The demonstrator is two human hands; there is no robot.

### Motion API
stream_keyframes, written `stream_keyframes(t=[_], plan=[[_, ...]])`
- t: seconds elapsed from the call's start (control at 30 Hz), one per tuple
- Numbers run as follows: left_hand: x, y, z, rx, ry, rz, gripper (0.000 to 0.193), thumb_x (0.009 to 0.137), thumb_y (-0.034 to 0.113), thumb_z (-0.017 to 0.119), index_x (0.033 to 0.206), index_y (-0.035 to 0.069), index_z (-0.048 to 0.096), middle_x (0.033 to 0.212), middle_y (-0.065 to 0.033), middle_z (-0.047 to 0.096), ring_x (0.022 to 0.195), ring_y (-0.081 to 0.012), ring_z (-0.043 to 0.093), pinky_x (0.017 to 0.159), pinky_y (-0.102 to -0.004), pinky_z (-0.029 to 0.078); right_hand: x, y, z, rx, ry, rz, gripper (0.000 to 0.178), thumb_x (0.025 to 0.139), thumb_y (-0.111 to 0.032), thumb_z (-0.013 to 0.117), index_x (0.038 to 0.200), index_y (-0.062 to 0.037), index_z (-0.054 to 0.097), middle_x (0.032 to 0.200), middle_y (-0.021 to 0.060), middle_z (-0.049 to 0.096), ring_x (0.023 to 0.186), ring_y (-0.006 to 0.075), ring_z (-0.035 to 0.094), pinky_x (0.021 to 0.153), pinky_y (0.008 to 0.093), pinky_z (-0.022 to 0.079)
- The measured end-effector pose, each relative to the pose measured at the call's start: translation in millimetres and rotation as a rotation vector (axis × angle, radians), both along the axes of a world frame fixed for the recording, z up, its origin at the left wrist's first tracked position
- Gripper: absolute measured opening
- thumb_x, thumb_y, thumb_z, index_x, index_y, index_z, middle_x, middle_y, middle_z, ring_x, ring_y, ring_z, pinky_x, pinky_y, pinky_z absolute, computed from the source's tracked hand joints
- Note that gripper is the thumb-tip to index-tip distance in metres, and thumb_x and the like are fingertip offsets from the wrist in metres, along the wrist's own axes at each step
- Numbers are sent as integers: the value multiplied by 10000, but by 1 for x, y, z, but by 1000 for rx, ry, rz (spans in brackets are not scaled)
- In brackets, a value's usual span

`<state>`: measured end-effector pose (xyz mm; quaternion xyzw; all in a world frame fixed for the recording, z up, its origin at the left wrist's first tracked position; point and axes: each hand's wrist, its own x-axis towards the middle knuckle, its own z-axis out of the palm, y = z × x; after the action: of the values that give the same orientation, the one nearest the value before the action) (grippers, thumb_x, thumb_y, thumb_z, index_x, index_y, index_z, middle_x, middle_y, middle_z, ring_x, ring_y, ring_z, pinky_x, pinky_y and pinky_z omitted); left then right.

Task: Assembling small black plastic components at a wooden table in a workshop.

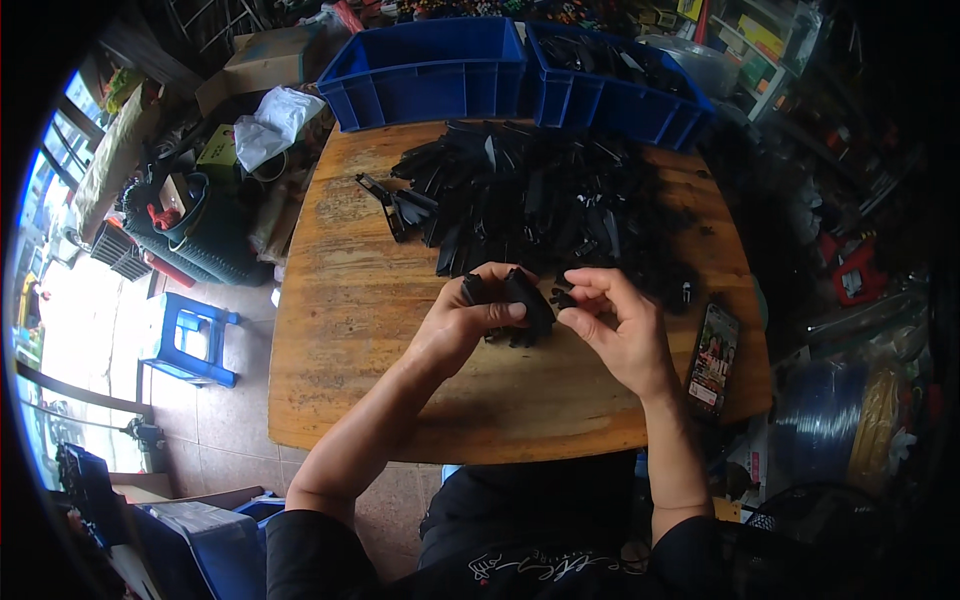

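Note:
Over the middle of a wooden table (340,370), my left hand (462,318) grips a black plastic part (528,308), with the thumb across its near side. Another dark piece shows by its fingers; whether the two are joined I cannot tell. Close by on the right, my right hand (622,325) pinches a small black piece (563,298) between thumb and fingertips, a little apart from the larger part. Just beyond both hands spreads a heap of long black plastic parts (530,190). A few parts (395,205) lie loose at its left edge.
Two blue plastic crates (425,95) stand at the table's far edge; the right one (610,110) holds black parts. A phone with a lit screen (713,360) lies near the right edge. A blue stool (190,338) is on the floor at left. Cluttered goods line both sides.

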<state>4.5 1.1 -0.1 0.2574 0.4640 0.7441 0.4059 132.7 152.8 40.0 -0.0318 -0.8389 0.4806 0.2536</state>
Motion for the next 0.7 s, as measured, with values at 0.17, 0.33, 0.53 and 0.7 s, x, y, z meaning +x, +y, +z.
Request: stream_keyframes(t=[0.17, 0.33, 0.53, 0.7], plan=[[7, -1, 1, -55, 56, 24, 297, 795, 38, 647, 1082, 45, 568, 933, -10, 617, 818, -93, 565, 719, -223, 436, -3, -7, -6, 3, 47, 7, 193, 767, -21, 683, 944, 2, 610, 855, 71, 608, 735, 156, 617, 644, 243, 502], [13, 1, 3, -56, 84, 50, 287, 798, 54, 654, 1074, 48, 574, 918, -2, 622, 802, -82, 546, 688, -219, 423, 9, -2, -10, 12, 4, 72, 115, 816, -57, 652, 901, 14, 621, 825, 28, 586, 705, 86, 546, 625, 213, 456], [22, -2, 10, -51, 76, 44, 272, 808, 43, 641, 1070, 29, 569, 958, -22, 618, 909, -118, 565, 834, -267, 444, 12, -9, -29, -259, -192, 83, 120, 920, -103, 513, 851, -10, 481, 736, 22, 555, 653, 88, 563, 615, 224, 463], [23, -3, 13, -162, 265, 26, 253, 812, 72, 643, 1048, 22, 567, 946, -16, 591, 874, -102, 532, 811, -255, 423, 11, -9, -28, -409, -274, 201, 156, 946, -165, 476, 884, -24, 455, 736, 30, 548, 696, 89, 563, 645, 233, 470]])
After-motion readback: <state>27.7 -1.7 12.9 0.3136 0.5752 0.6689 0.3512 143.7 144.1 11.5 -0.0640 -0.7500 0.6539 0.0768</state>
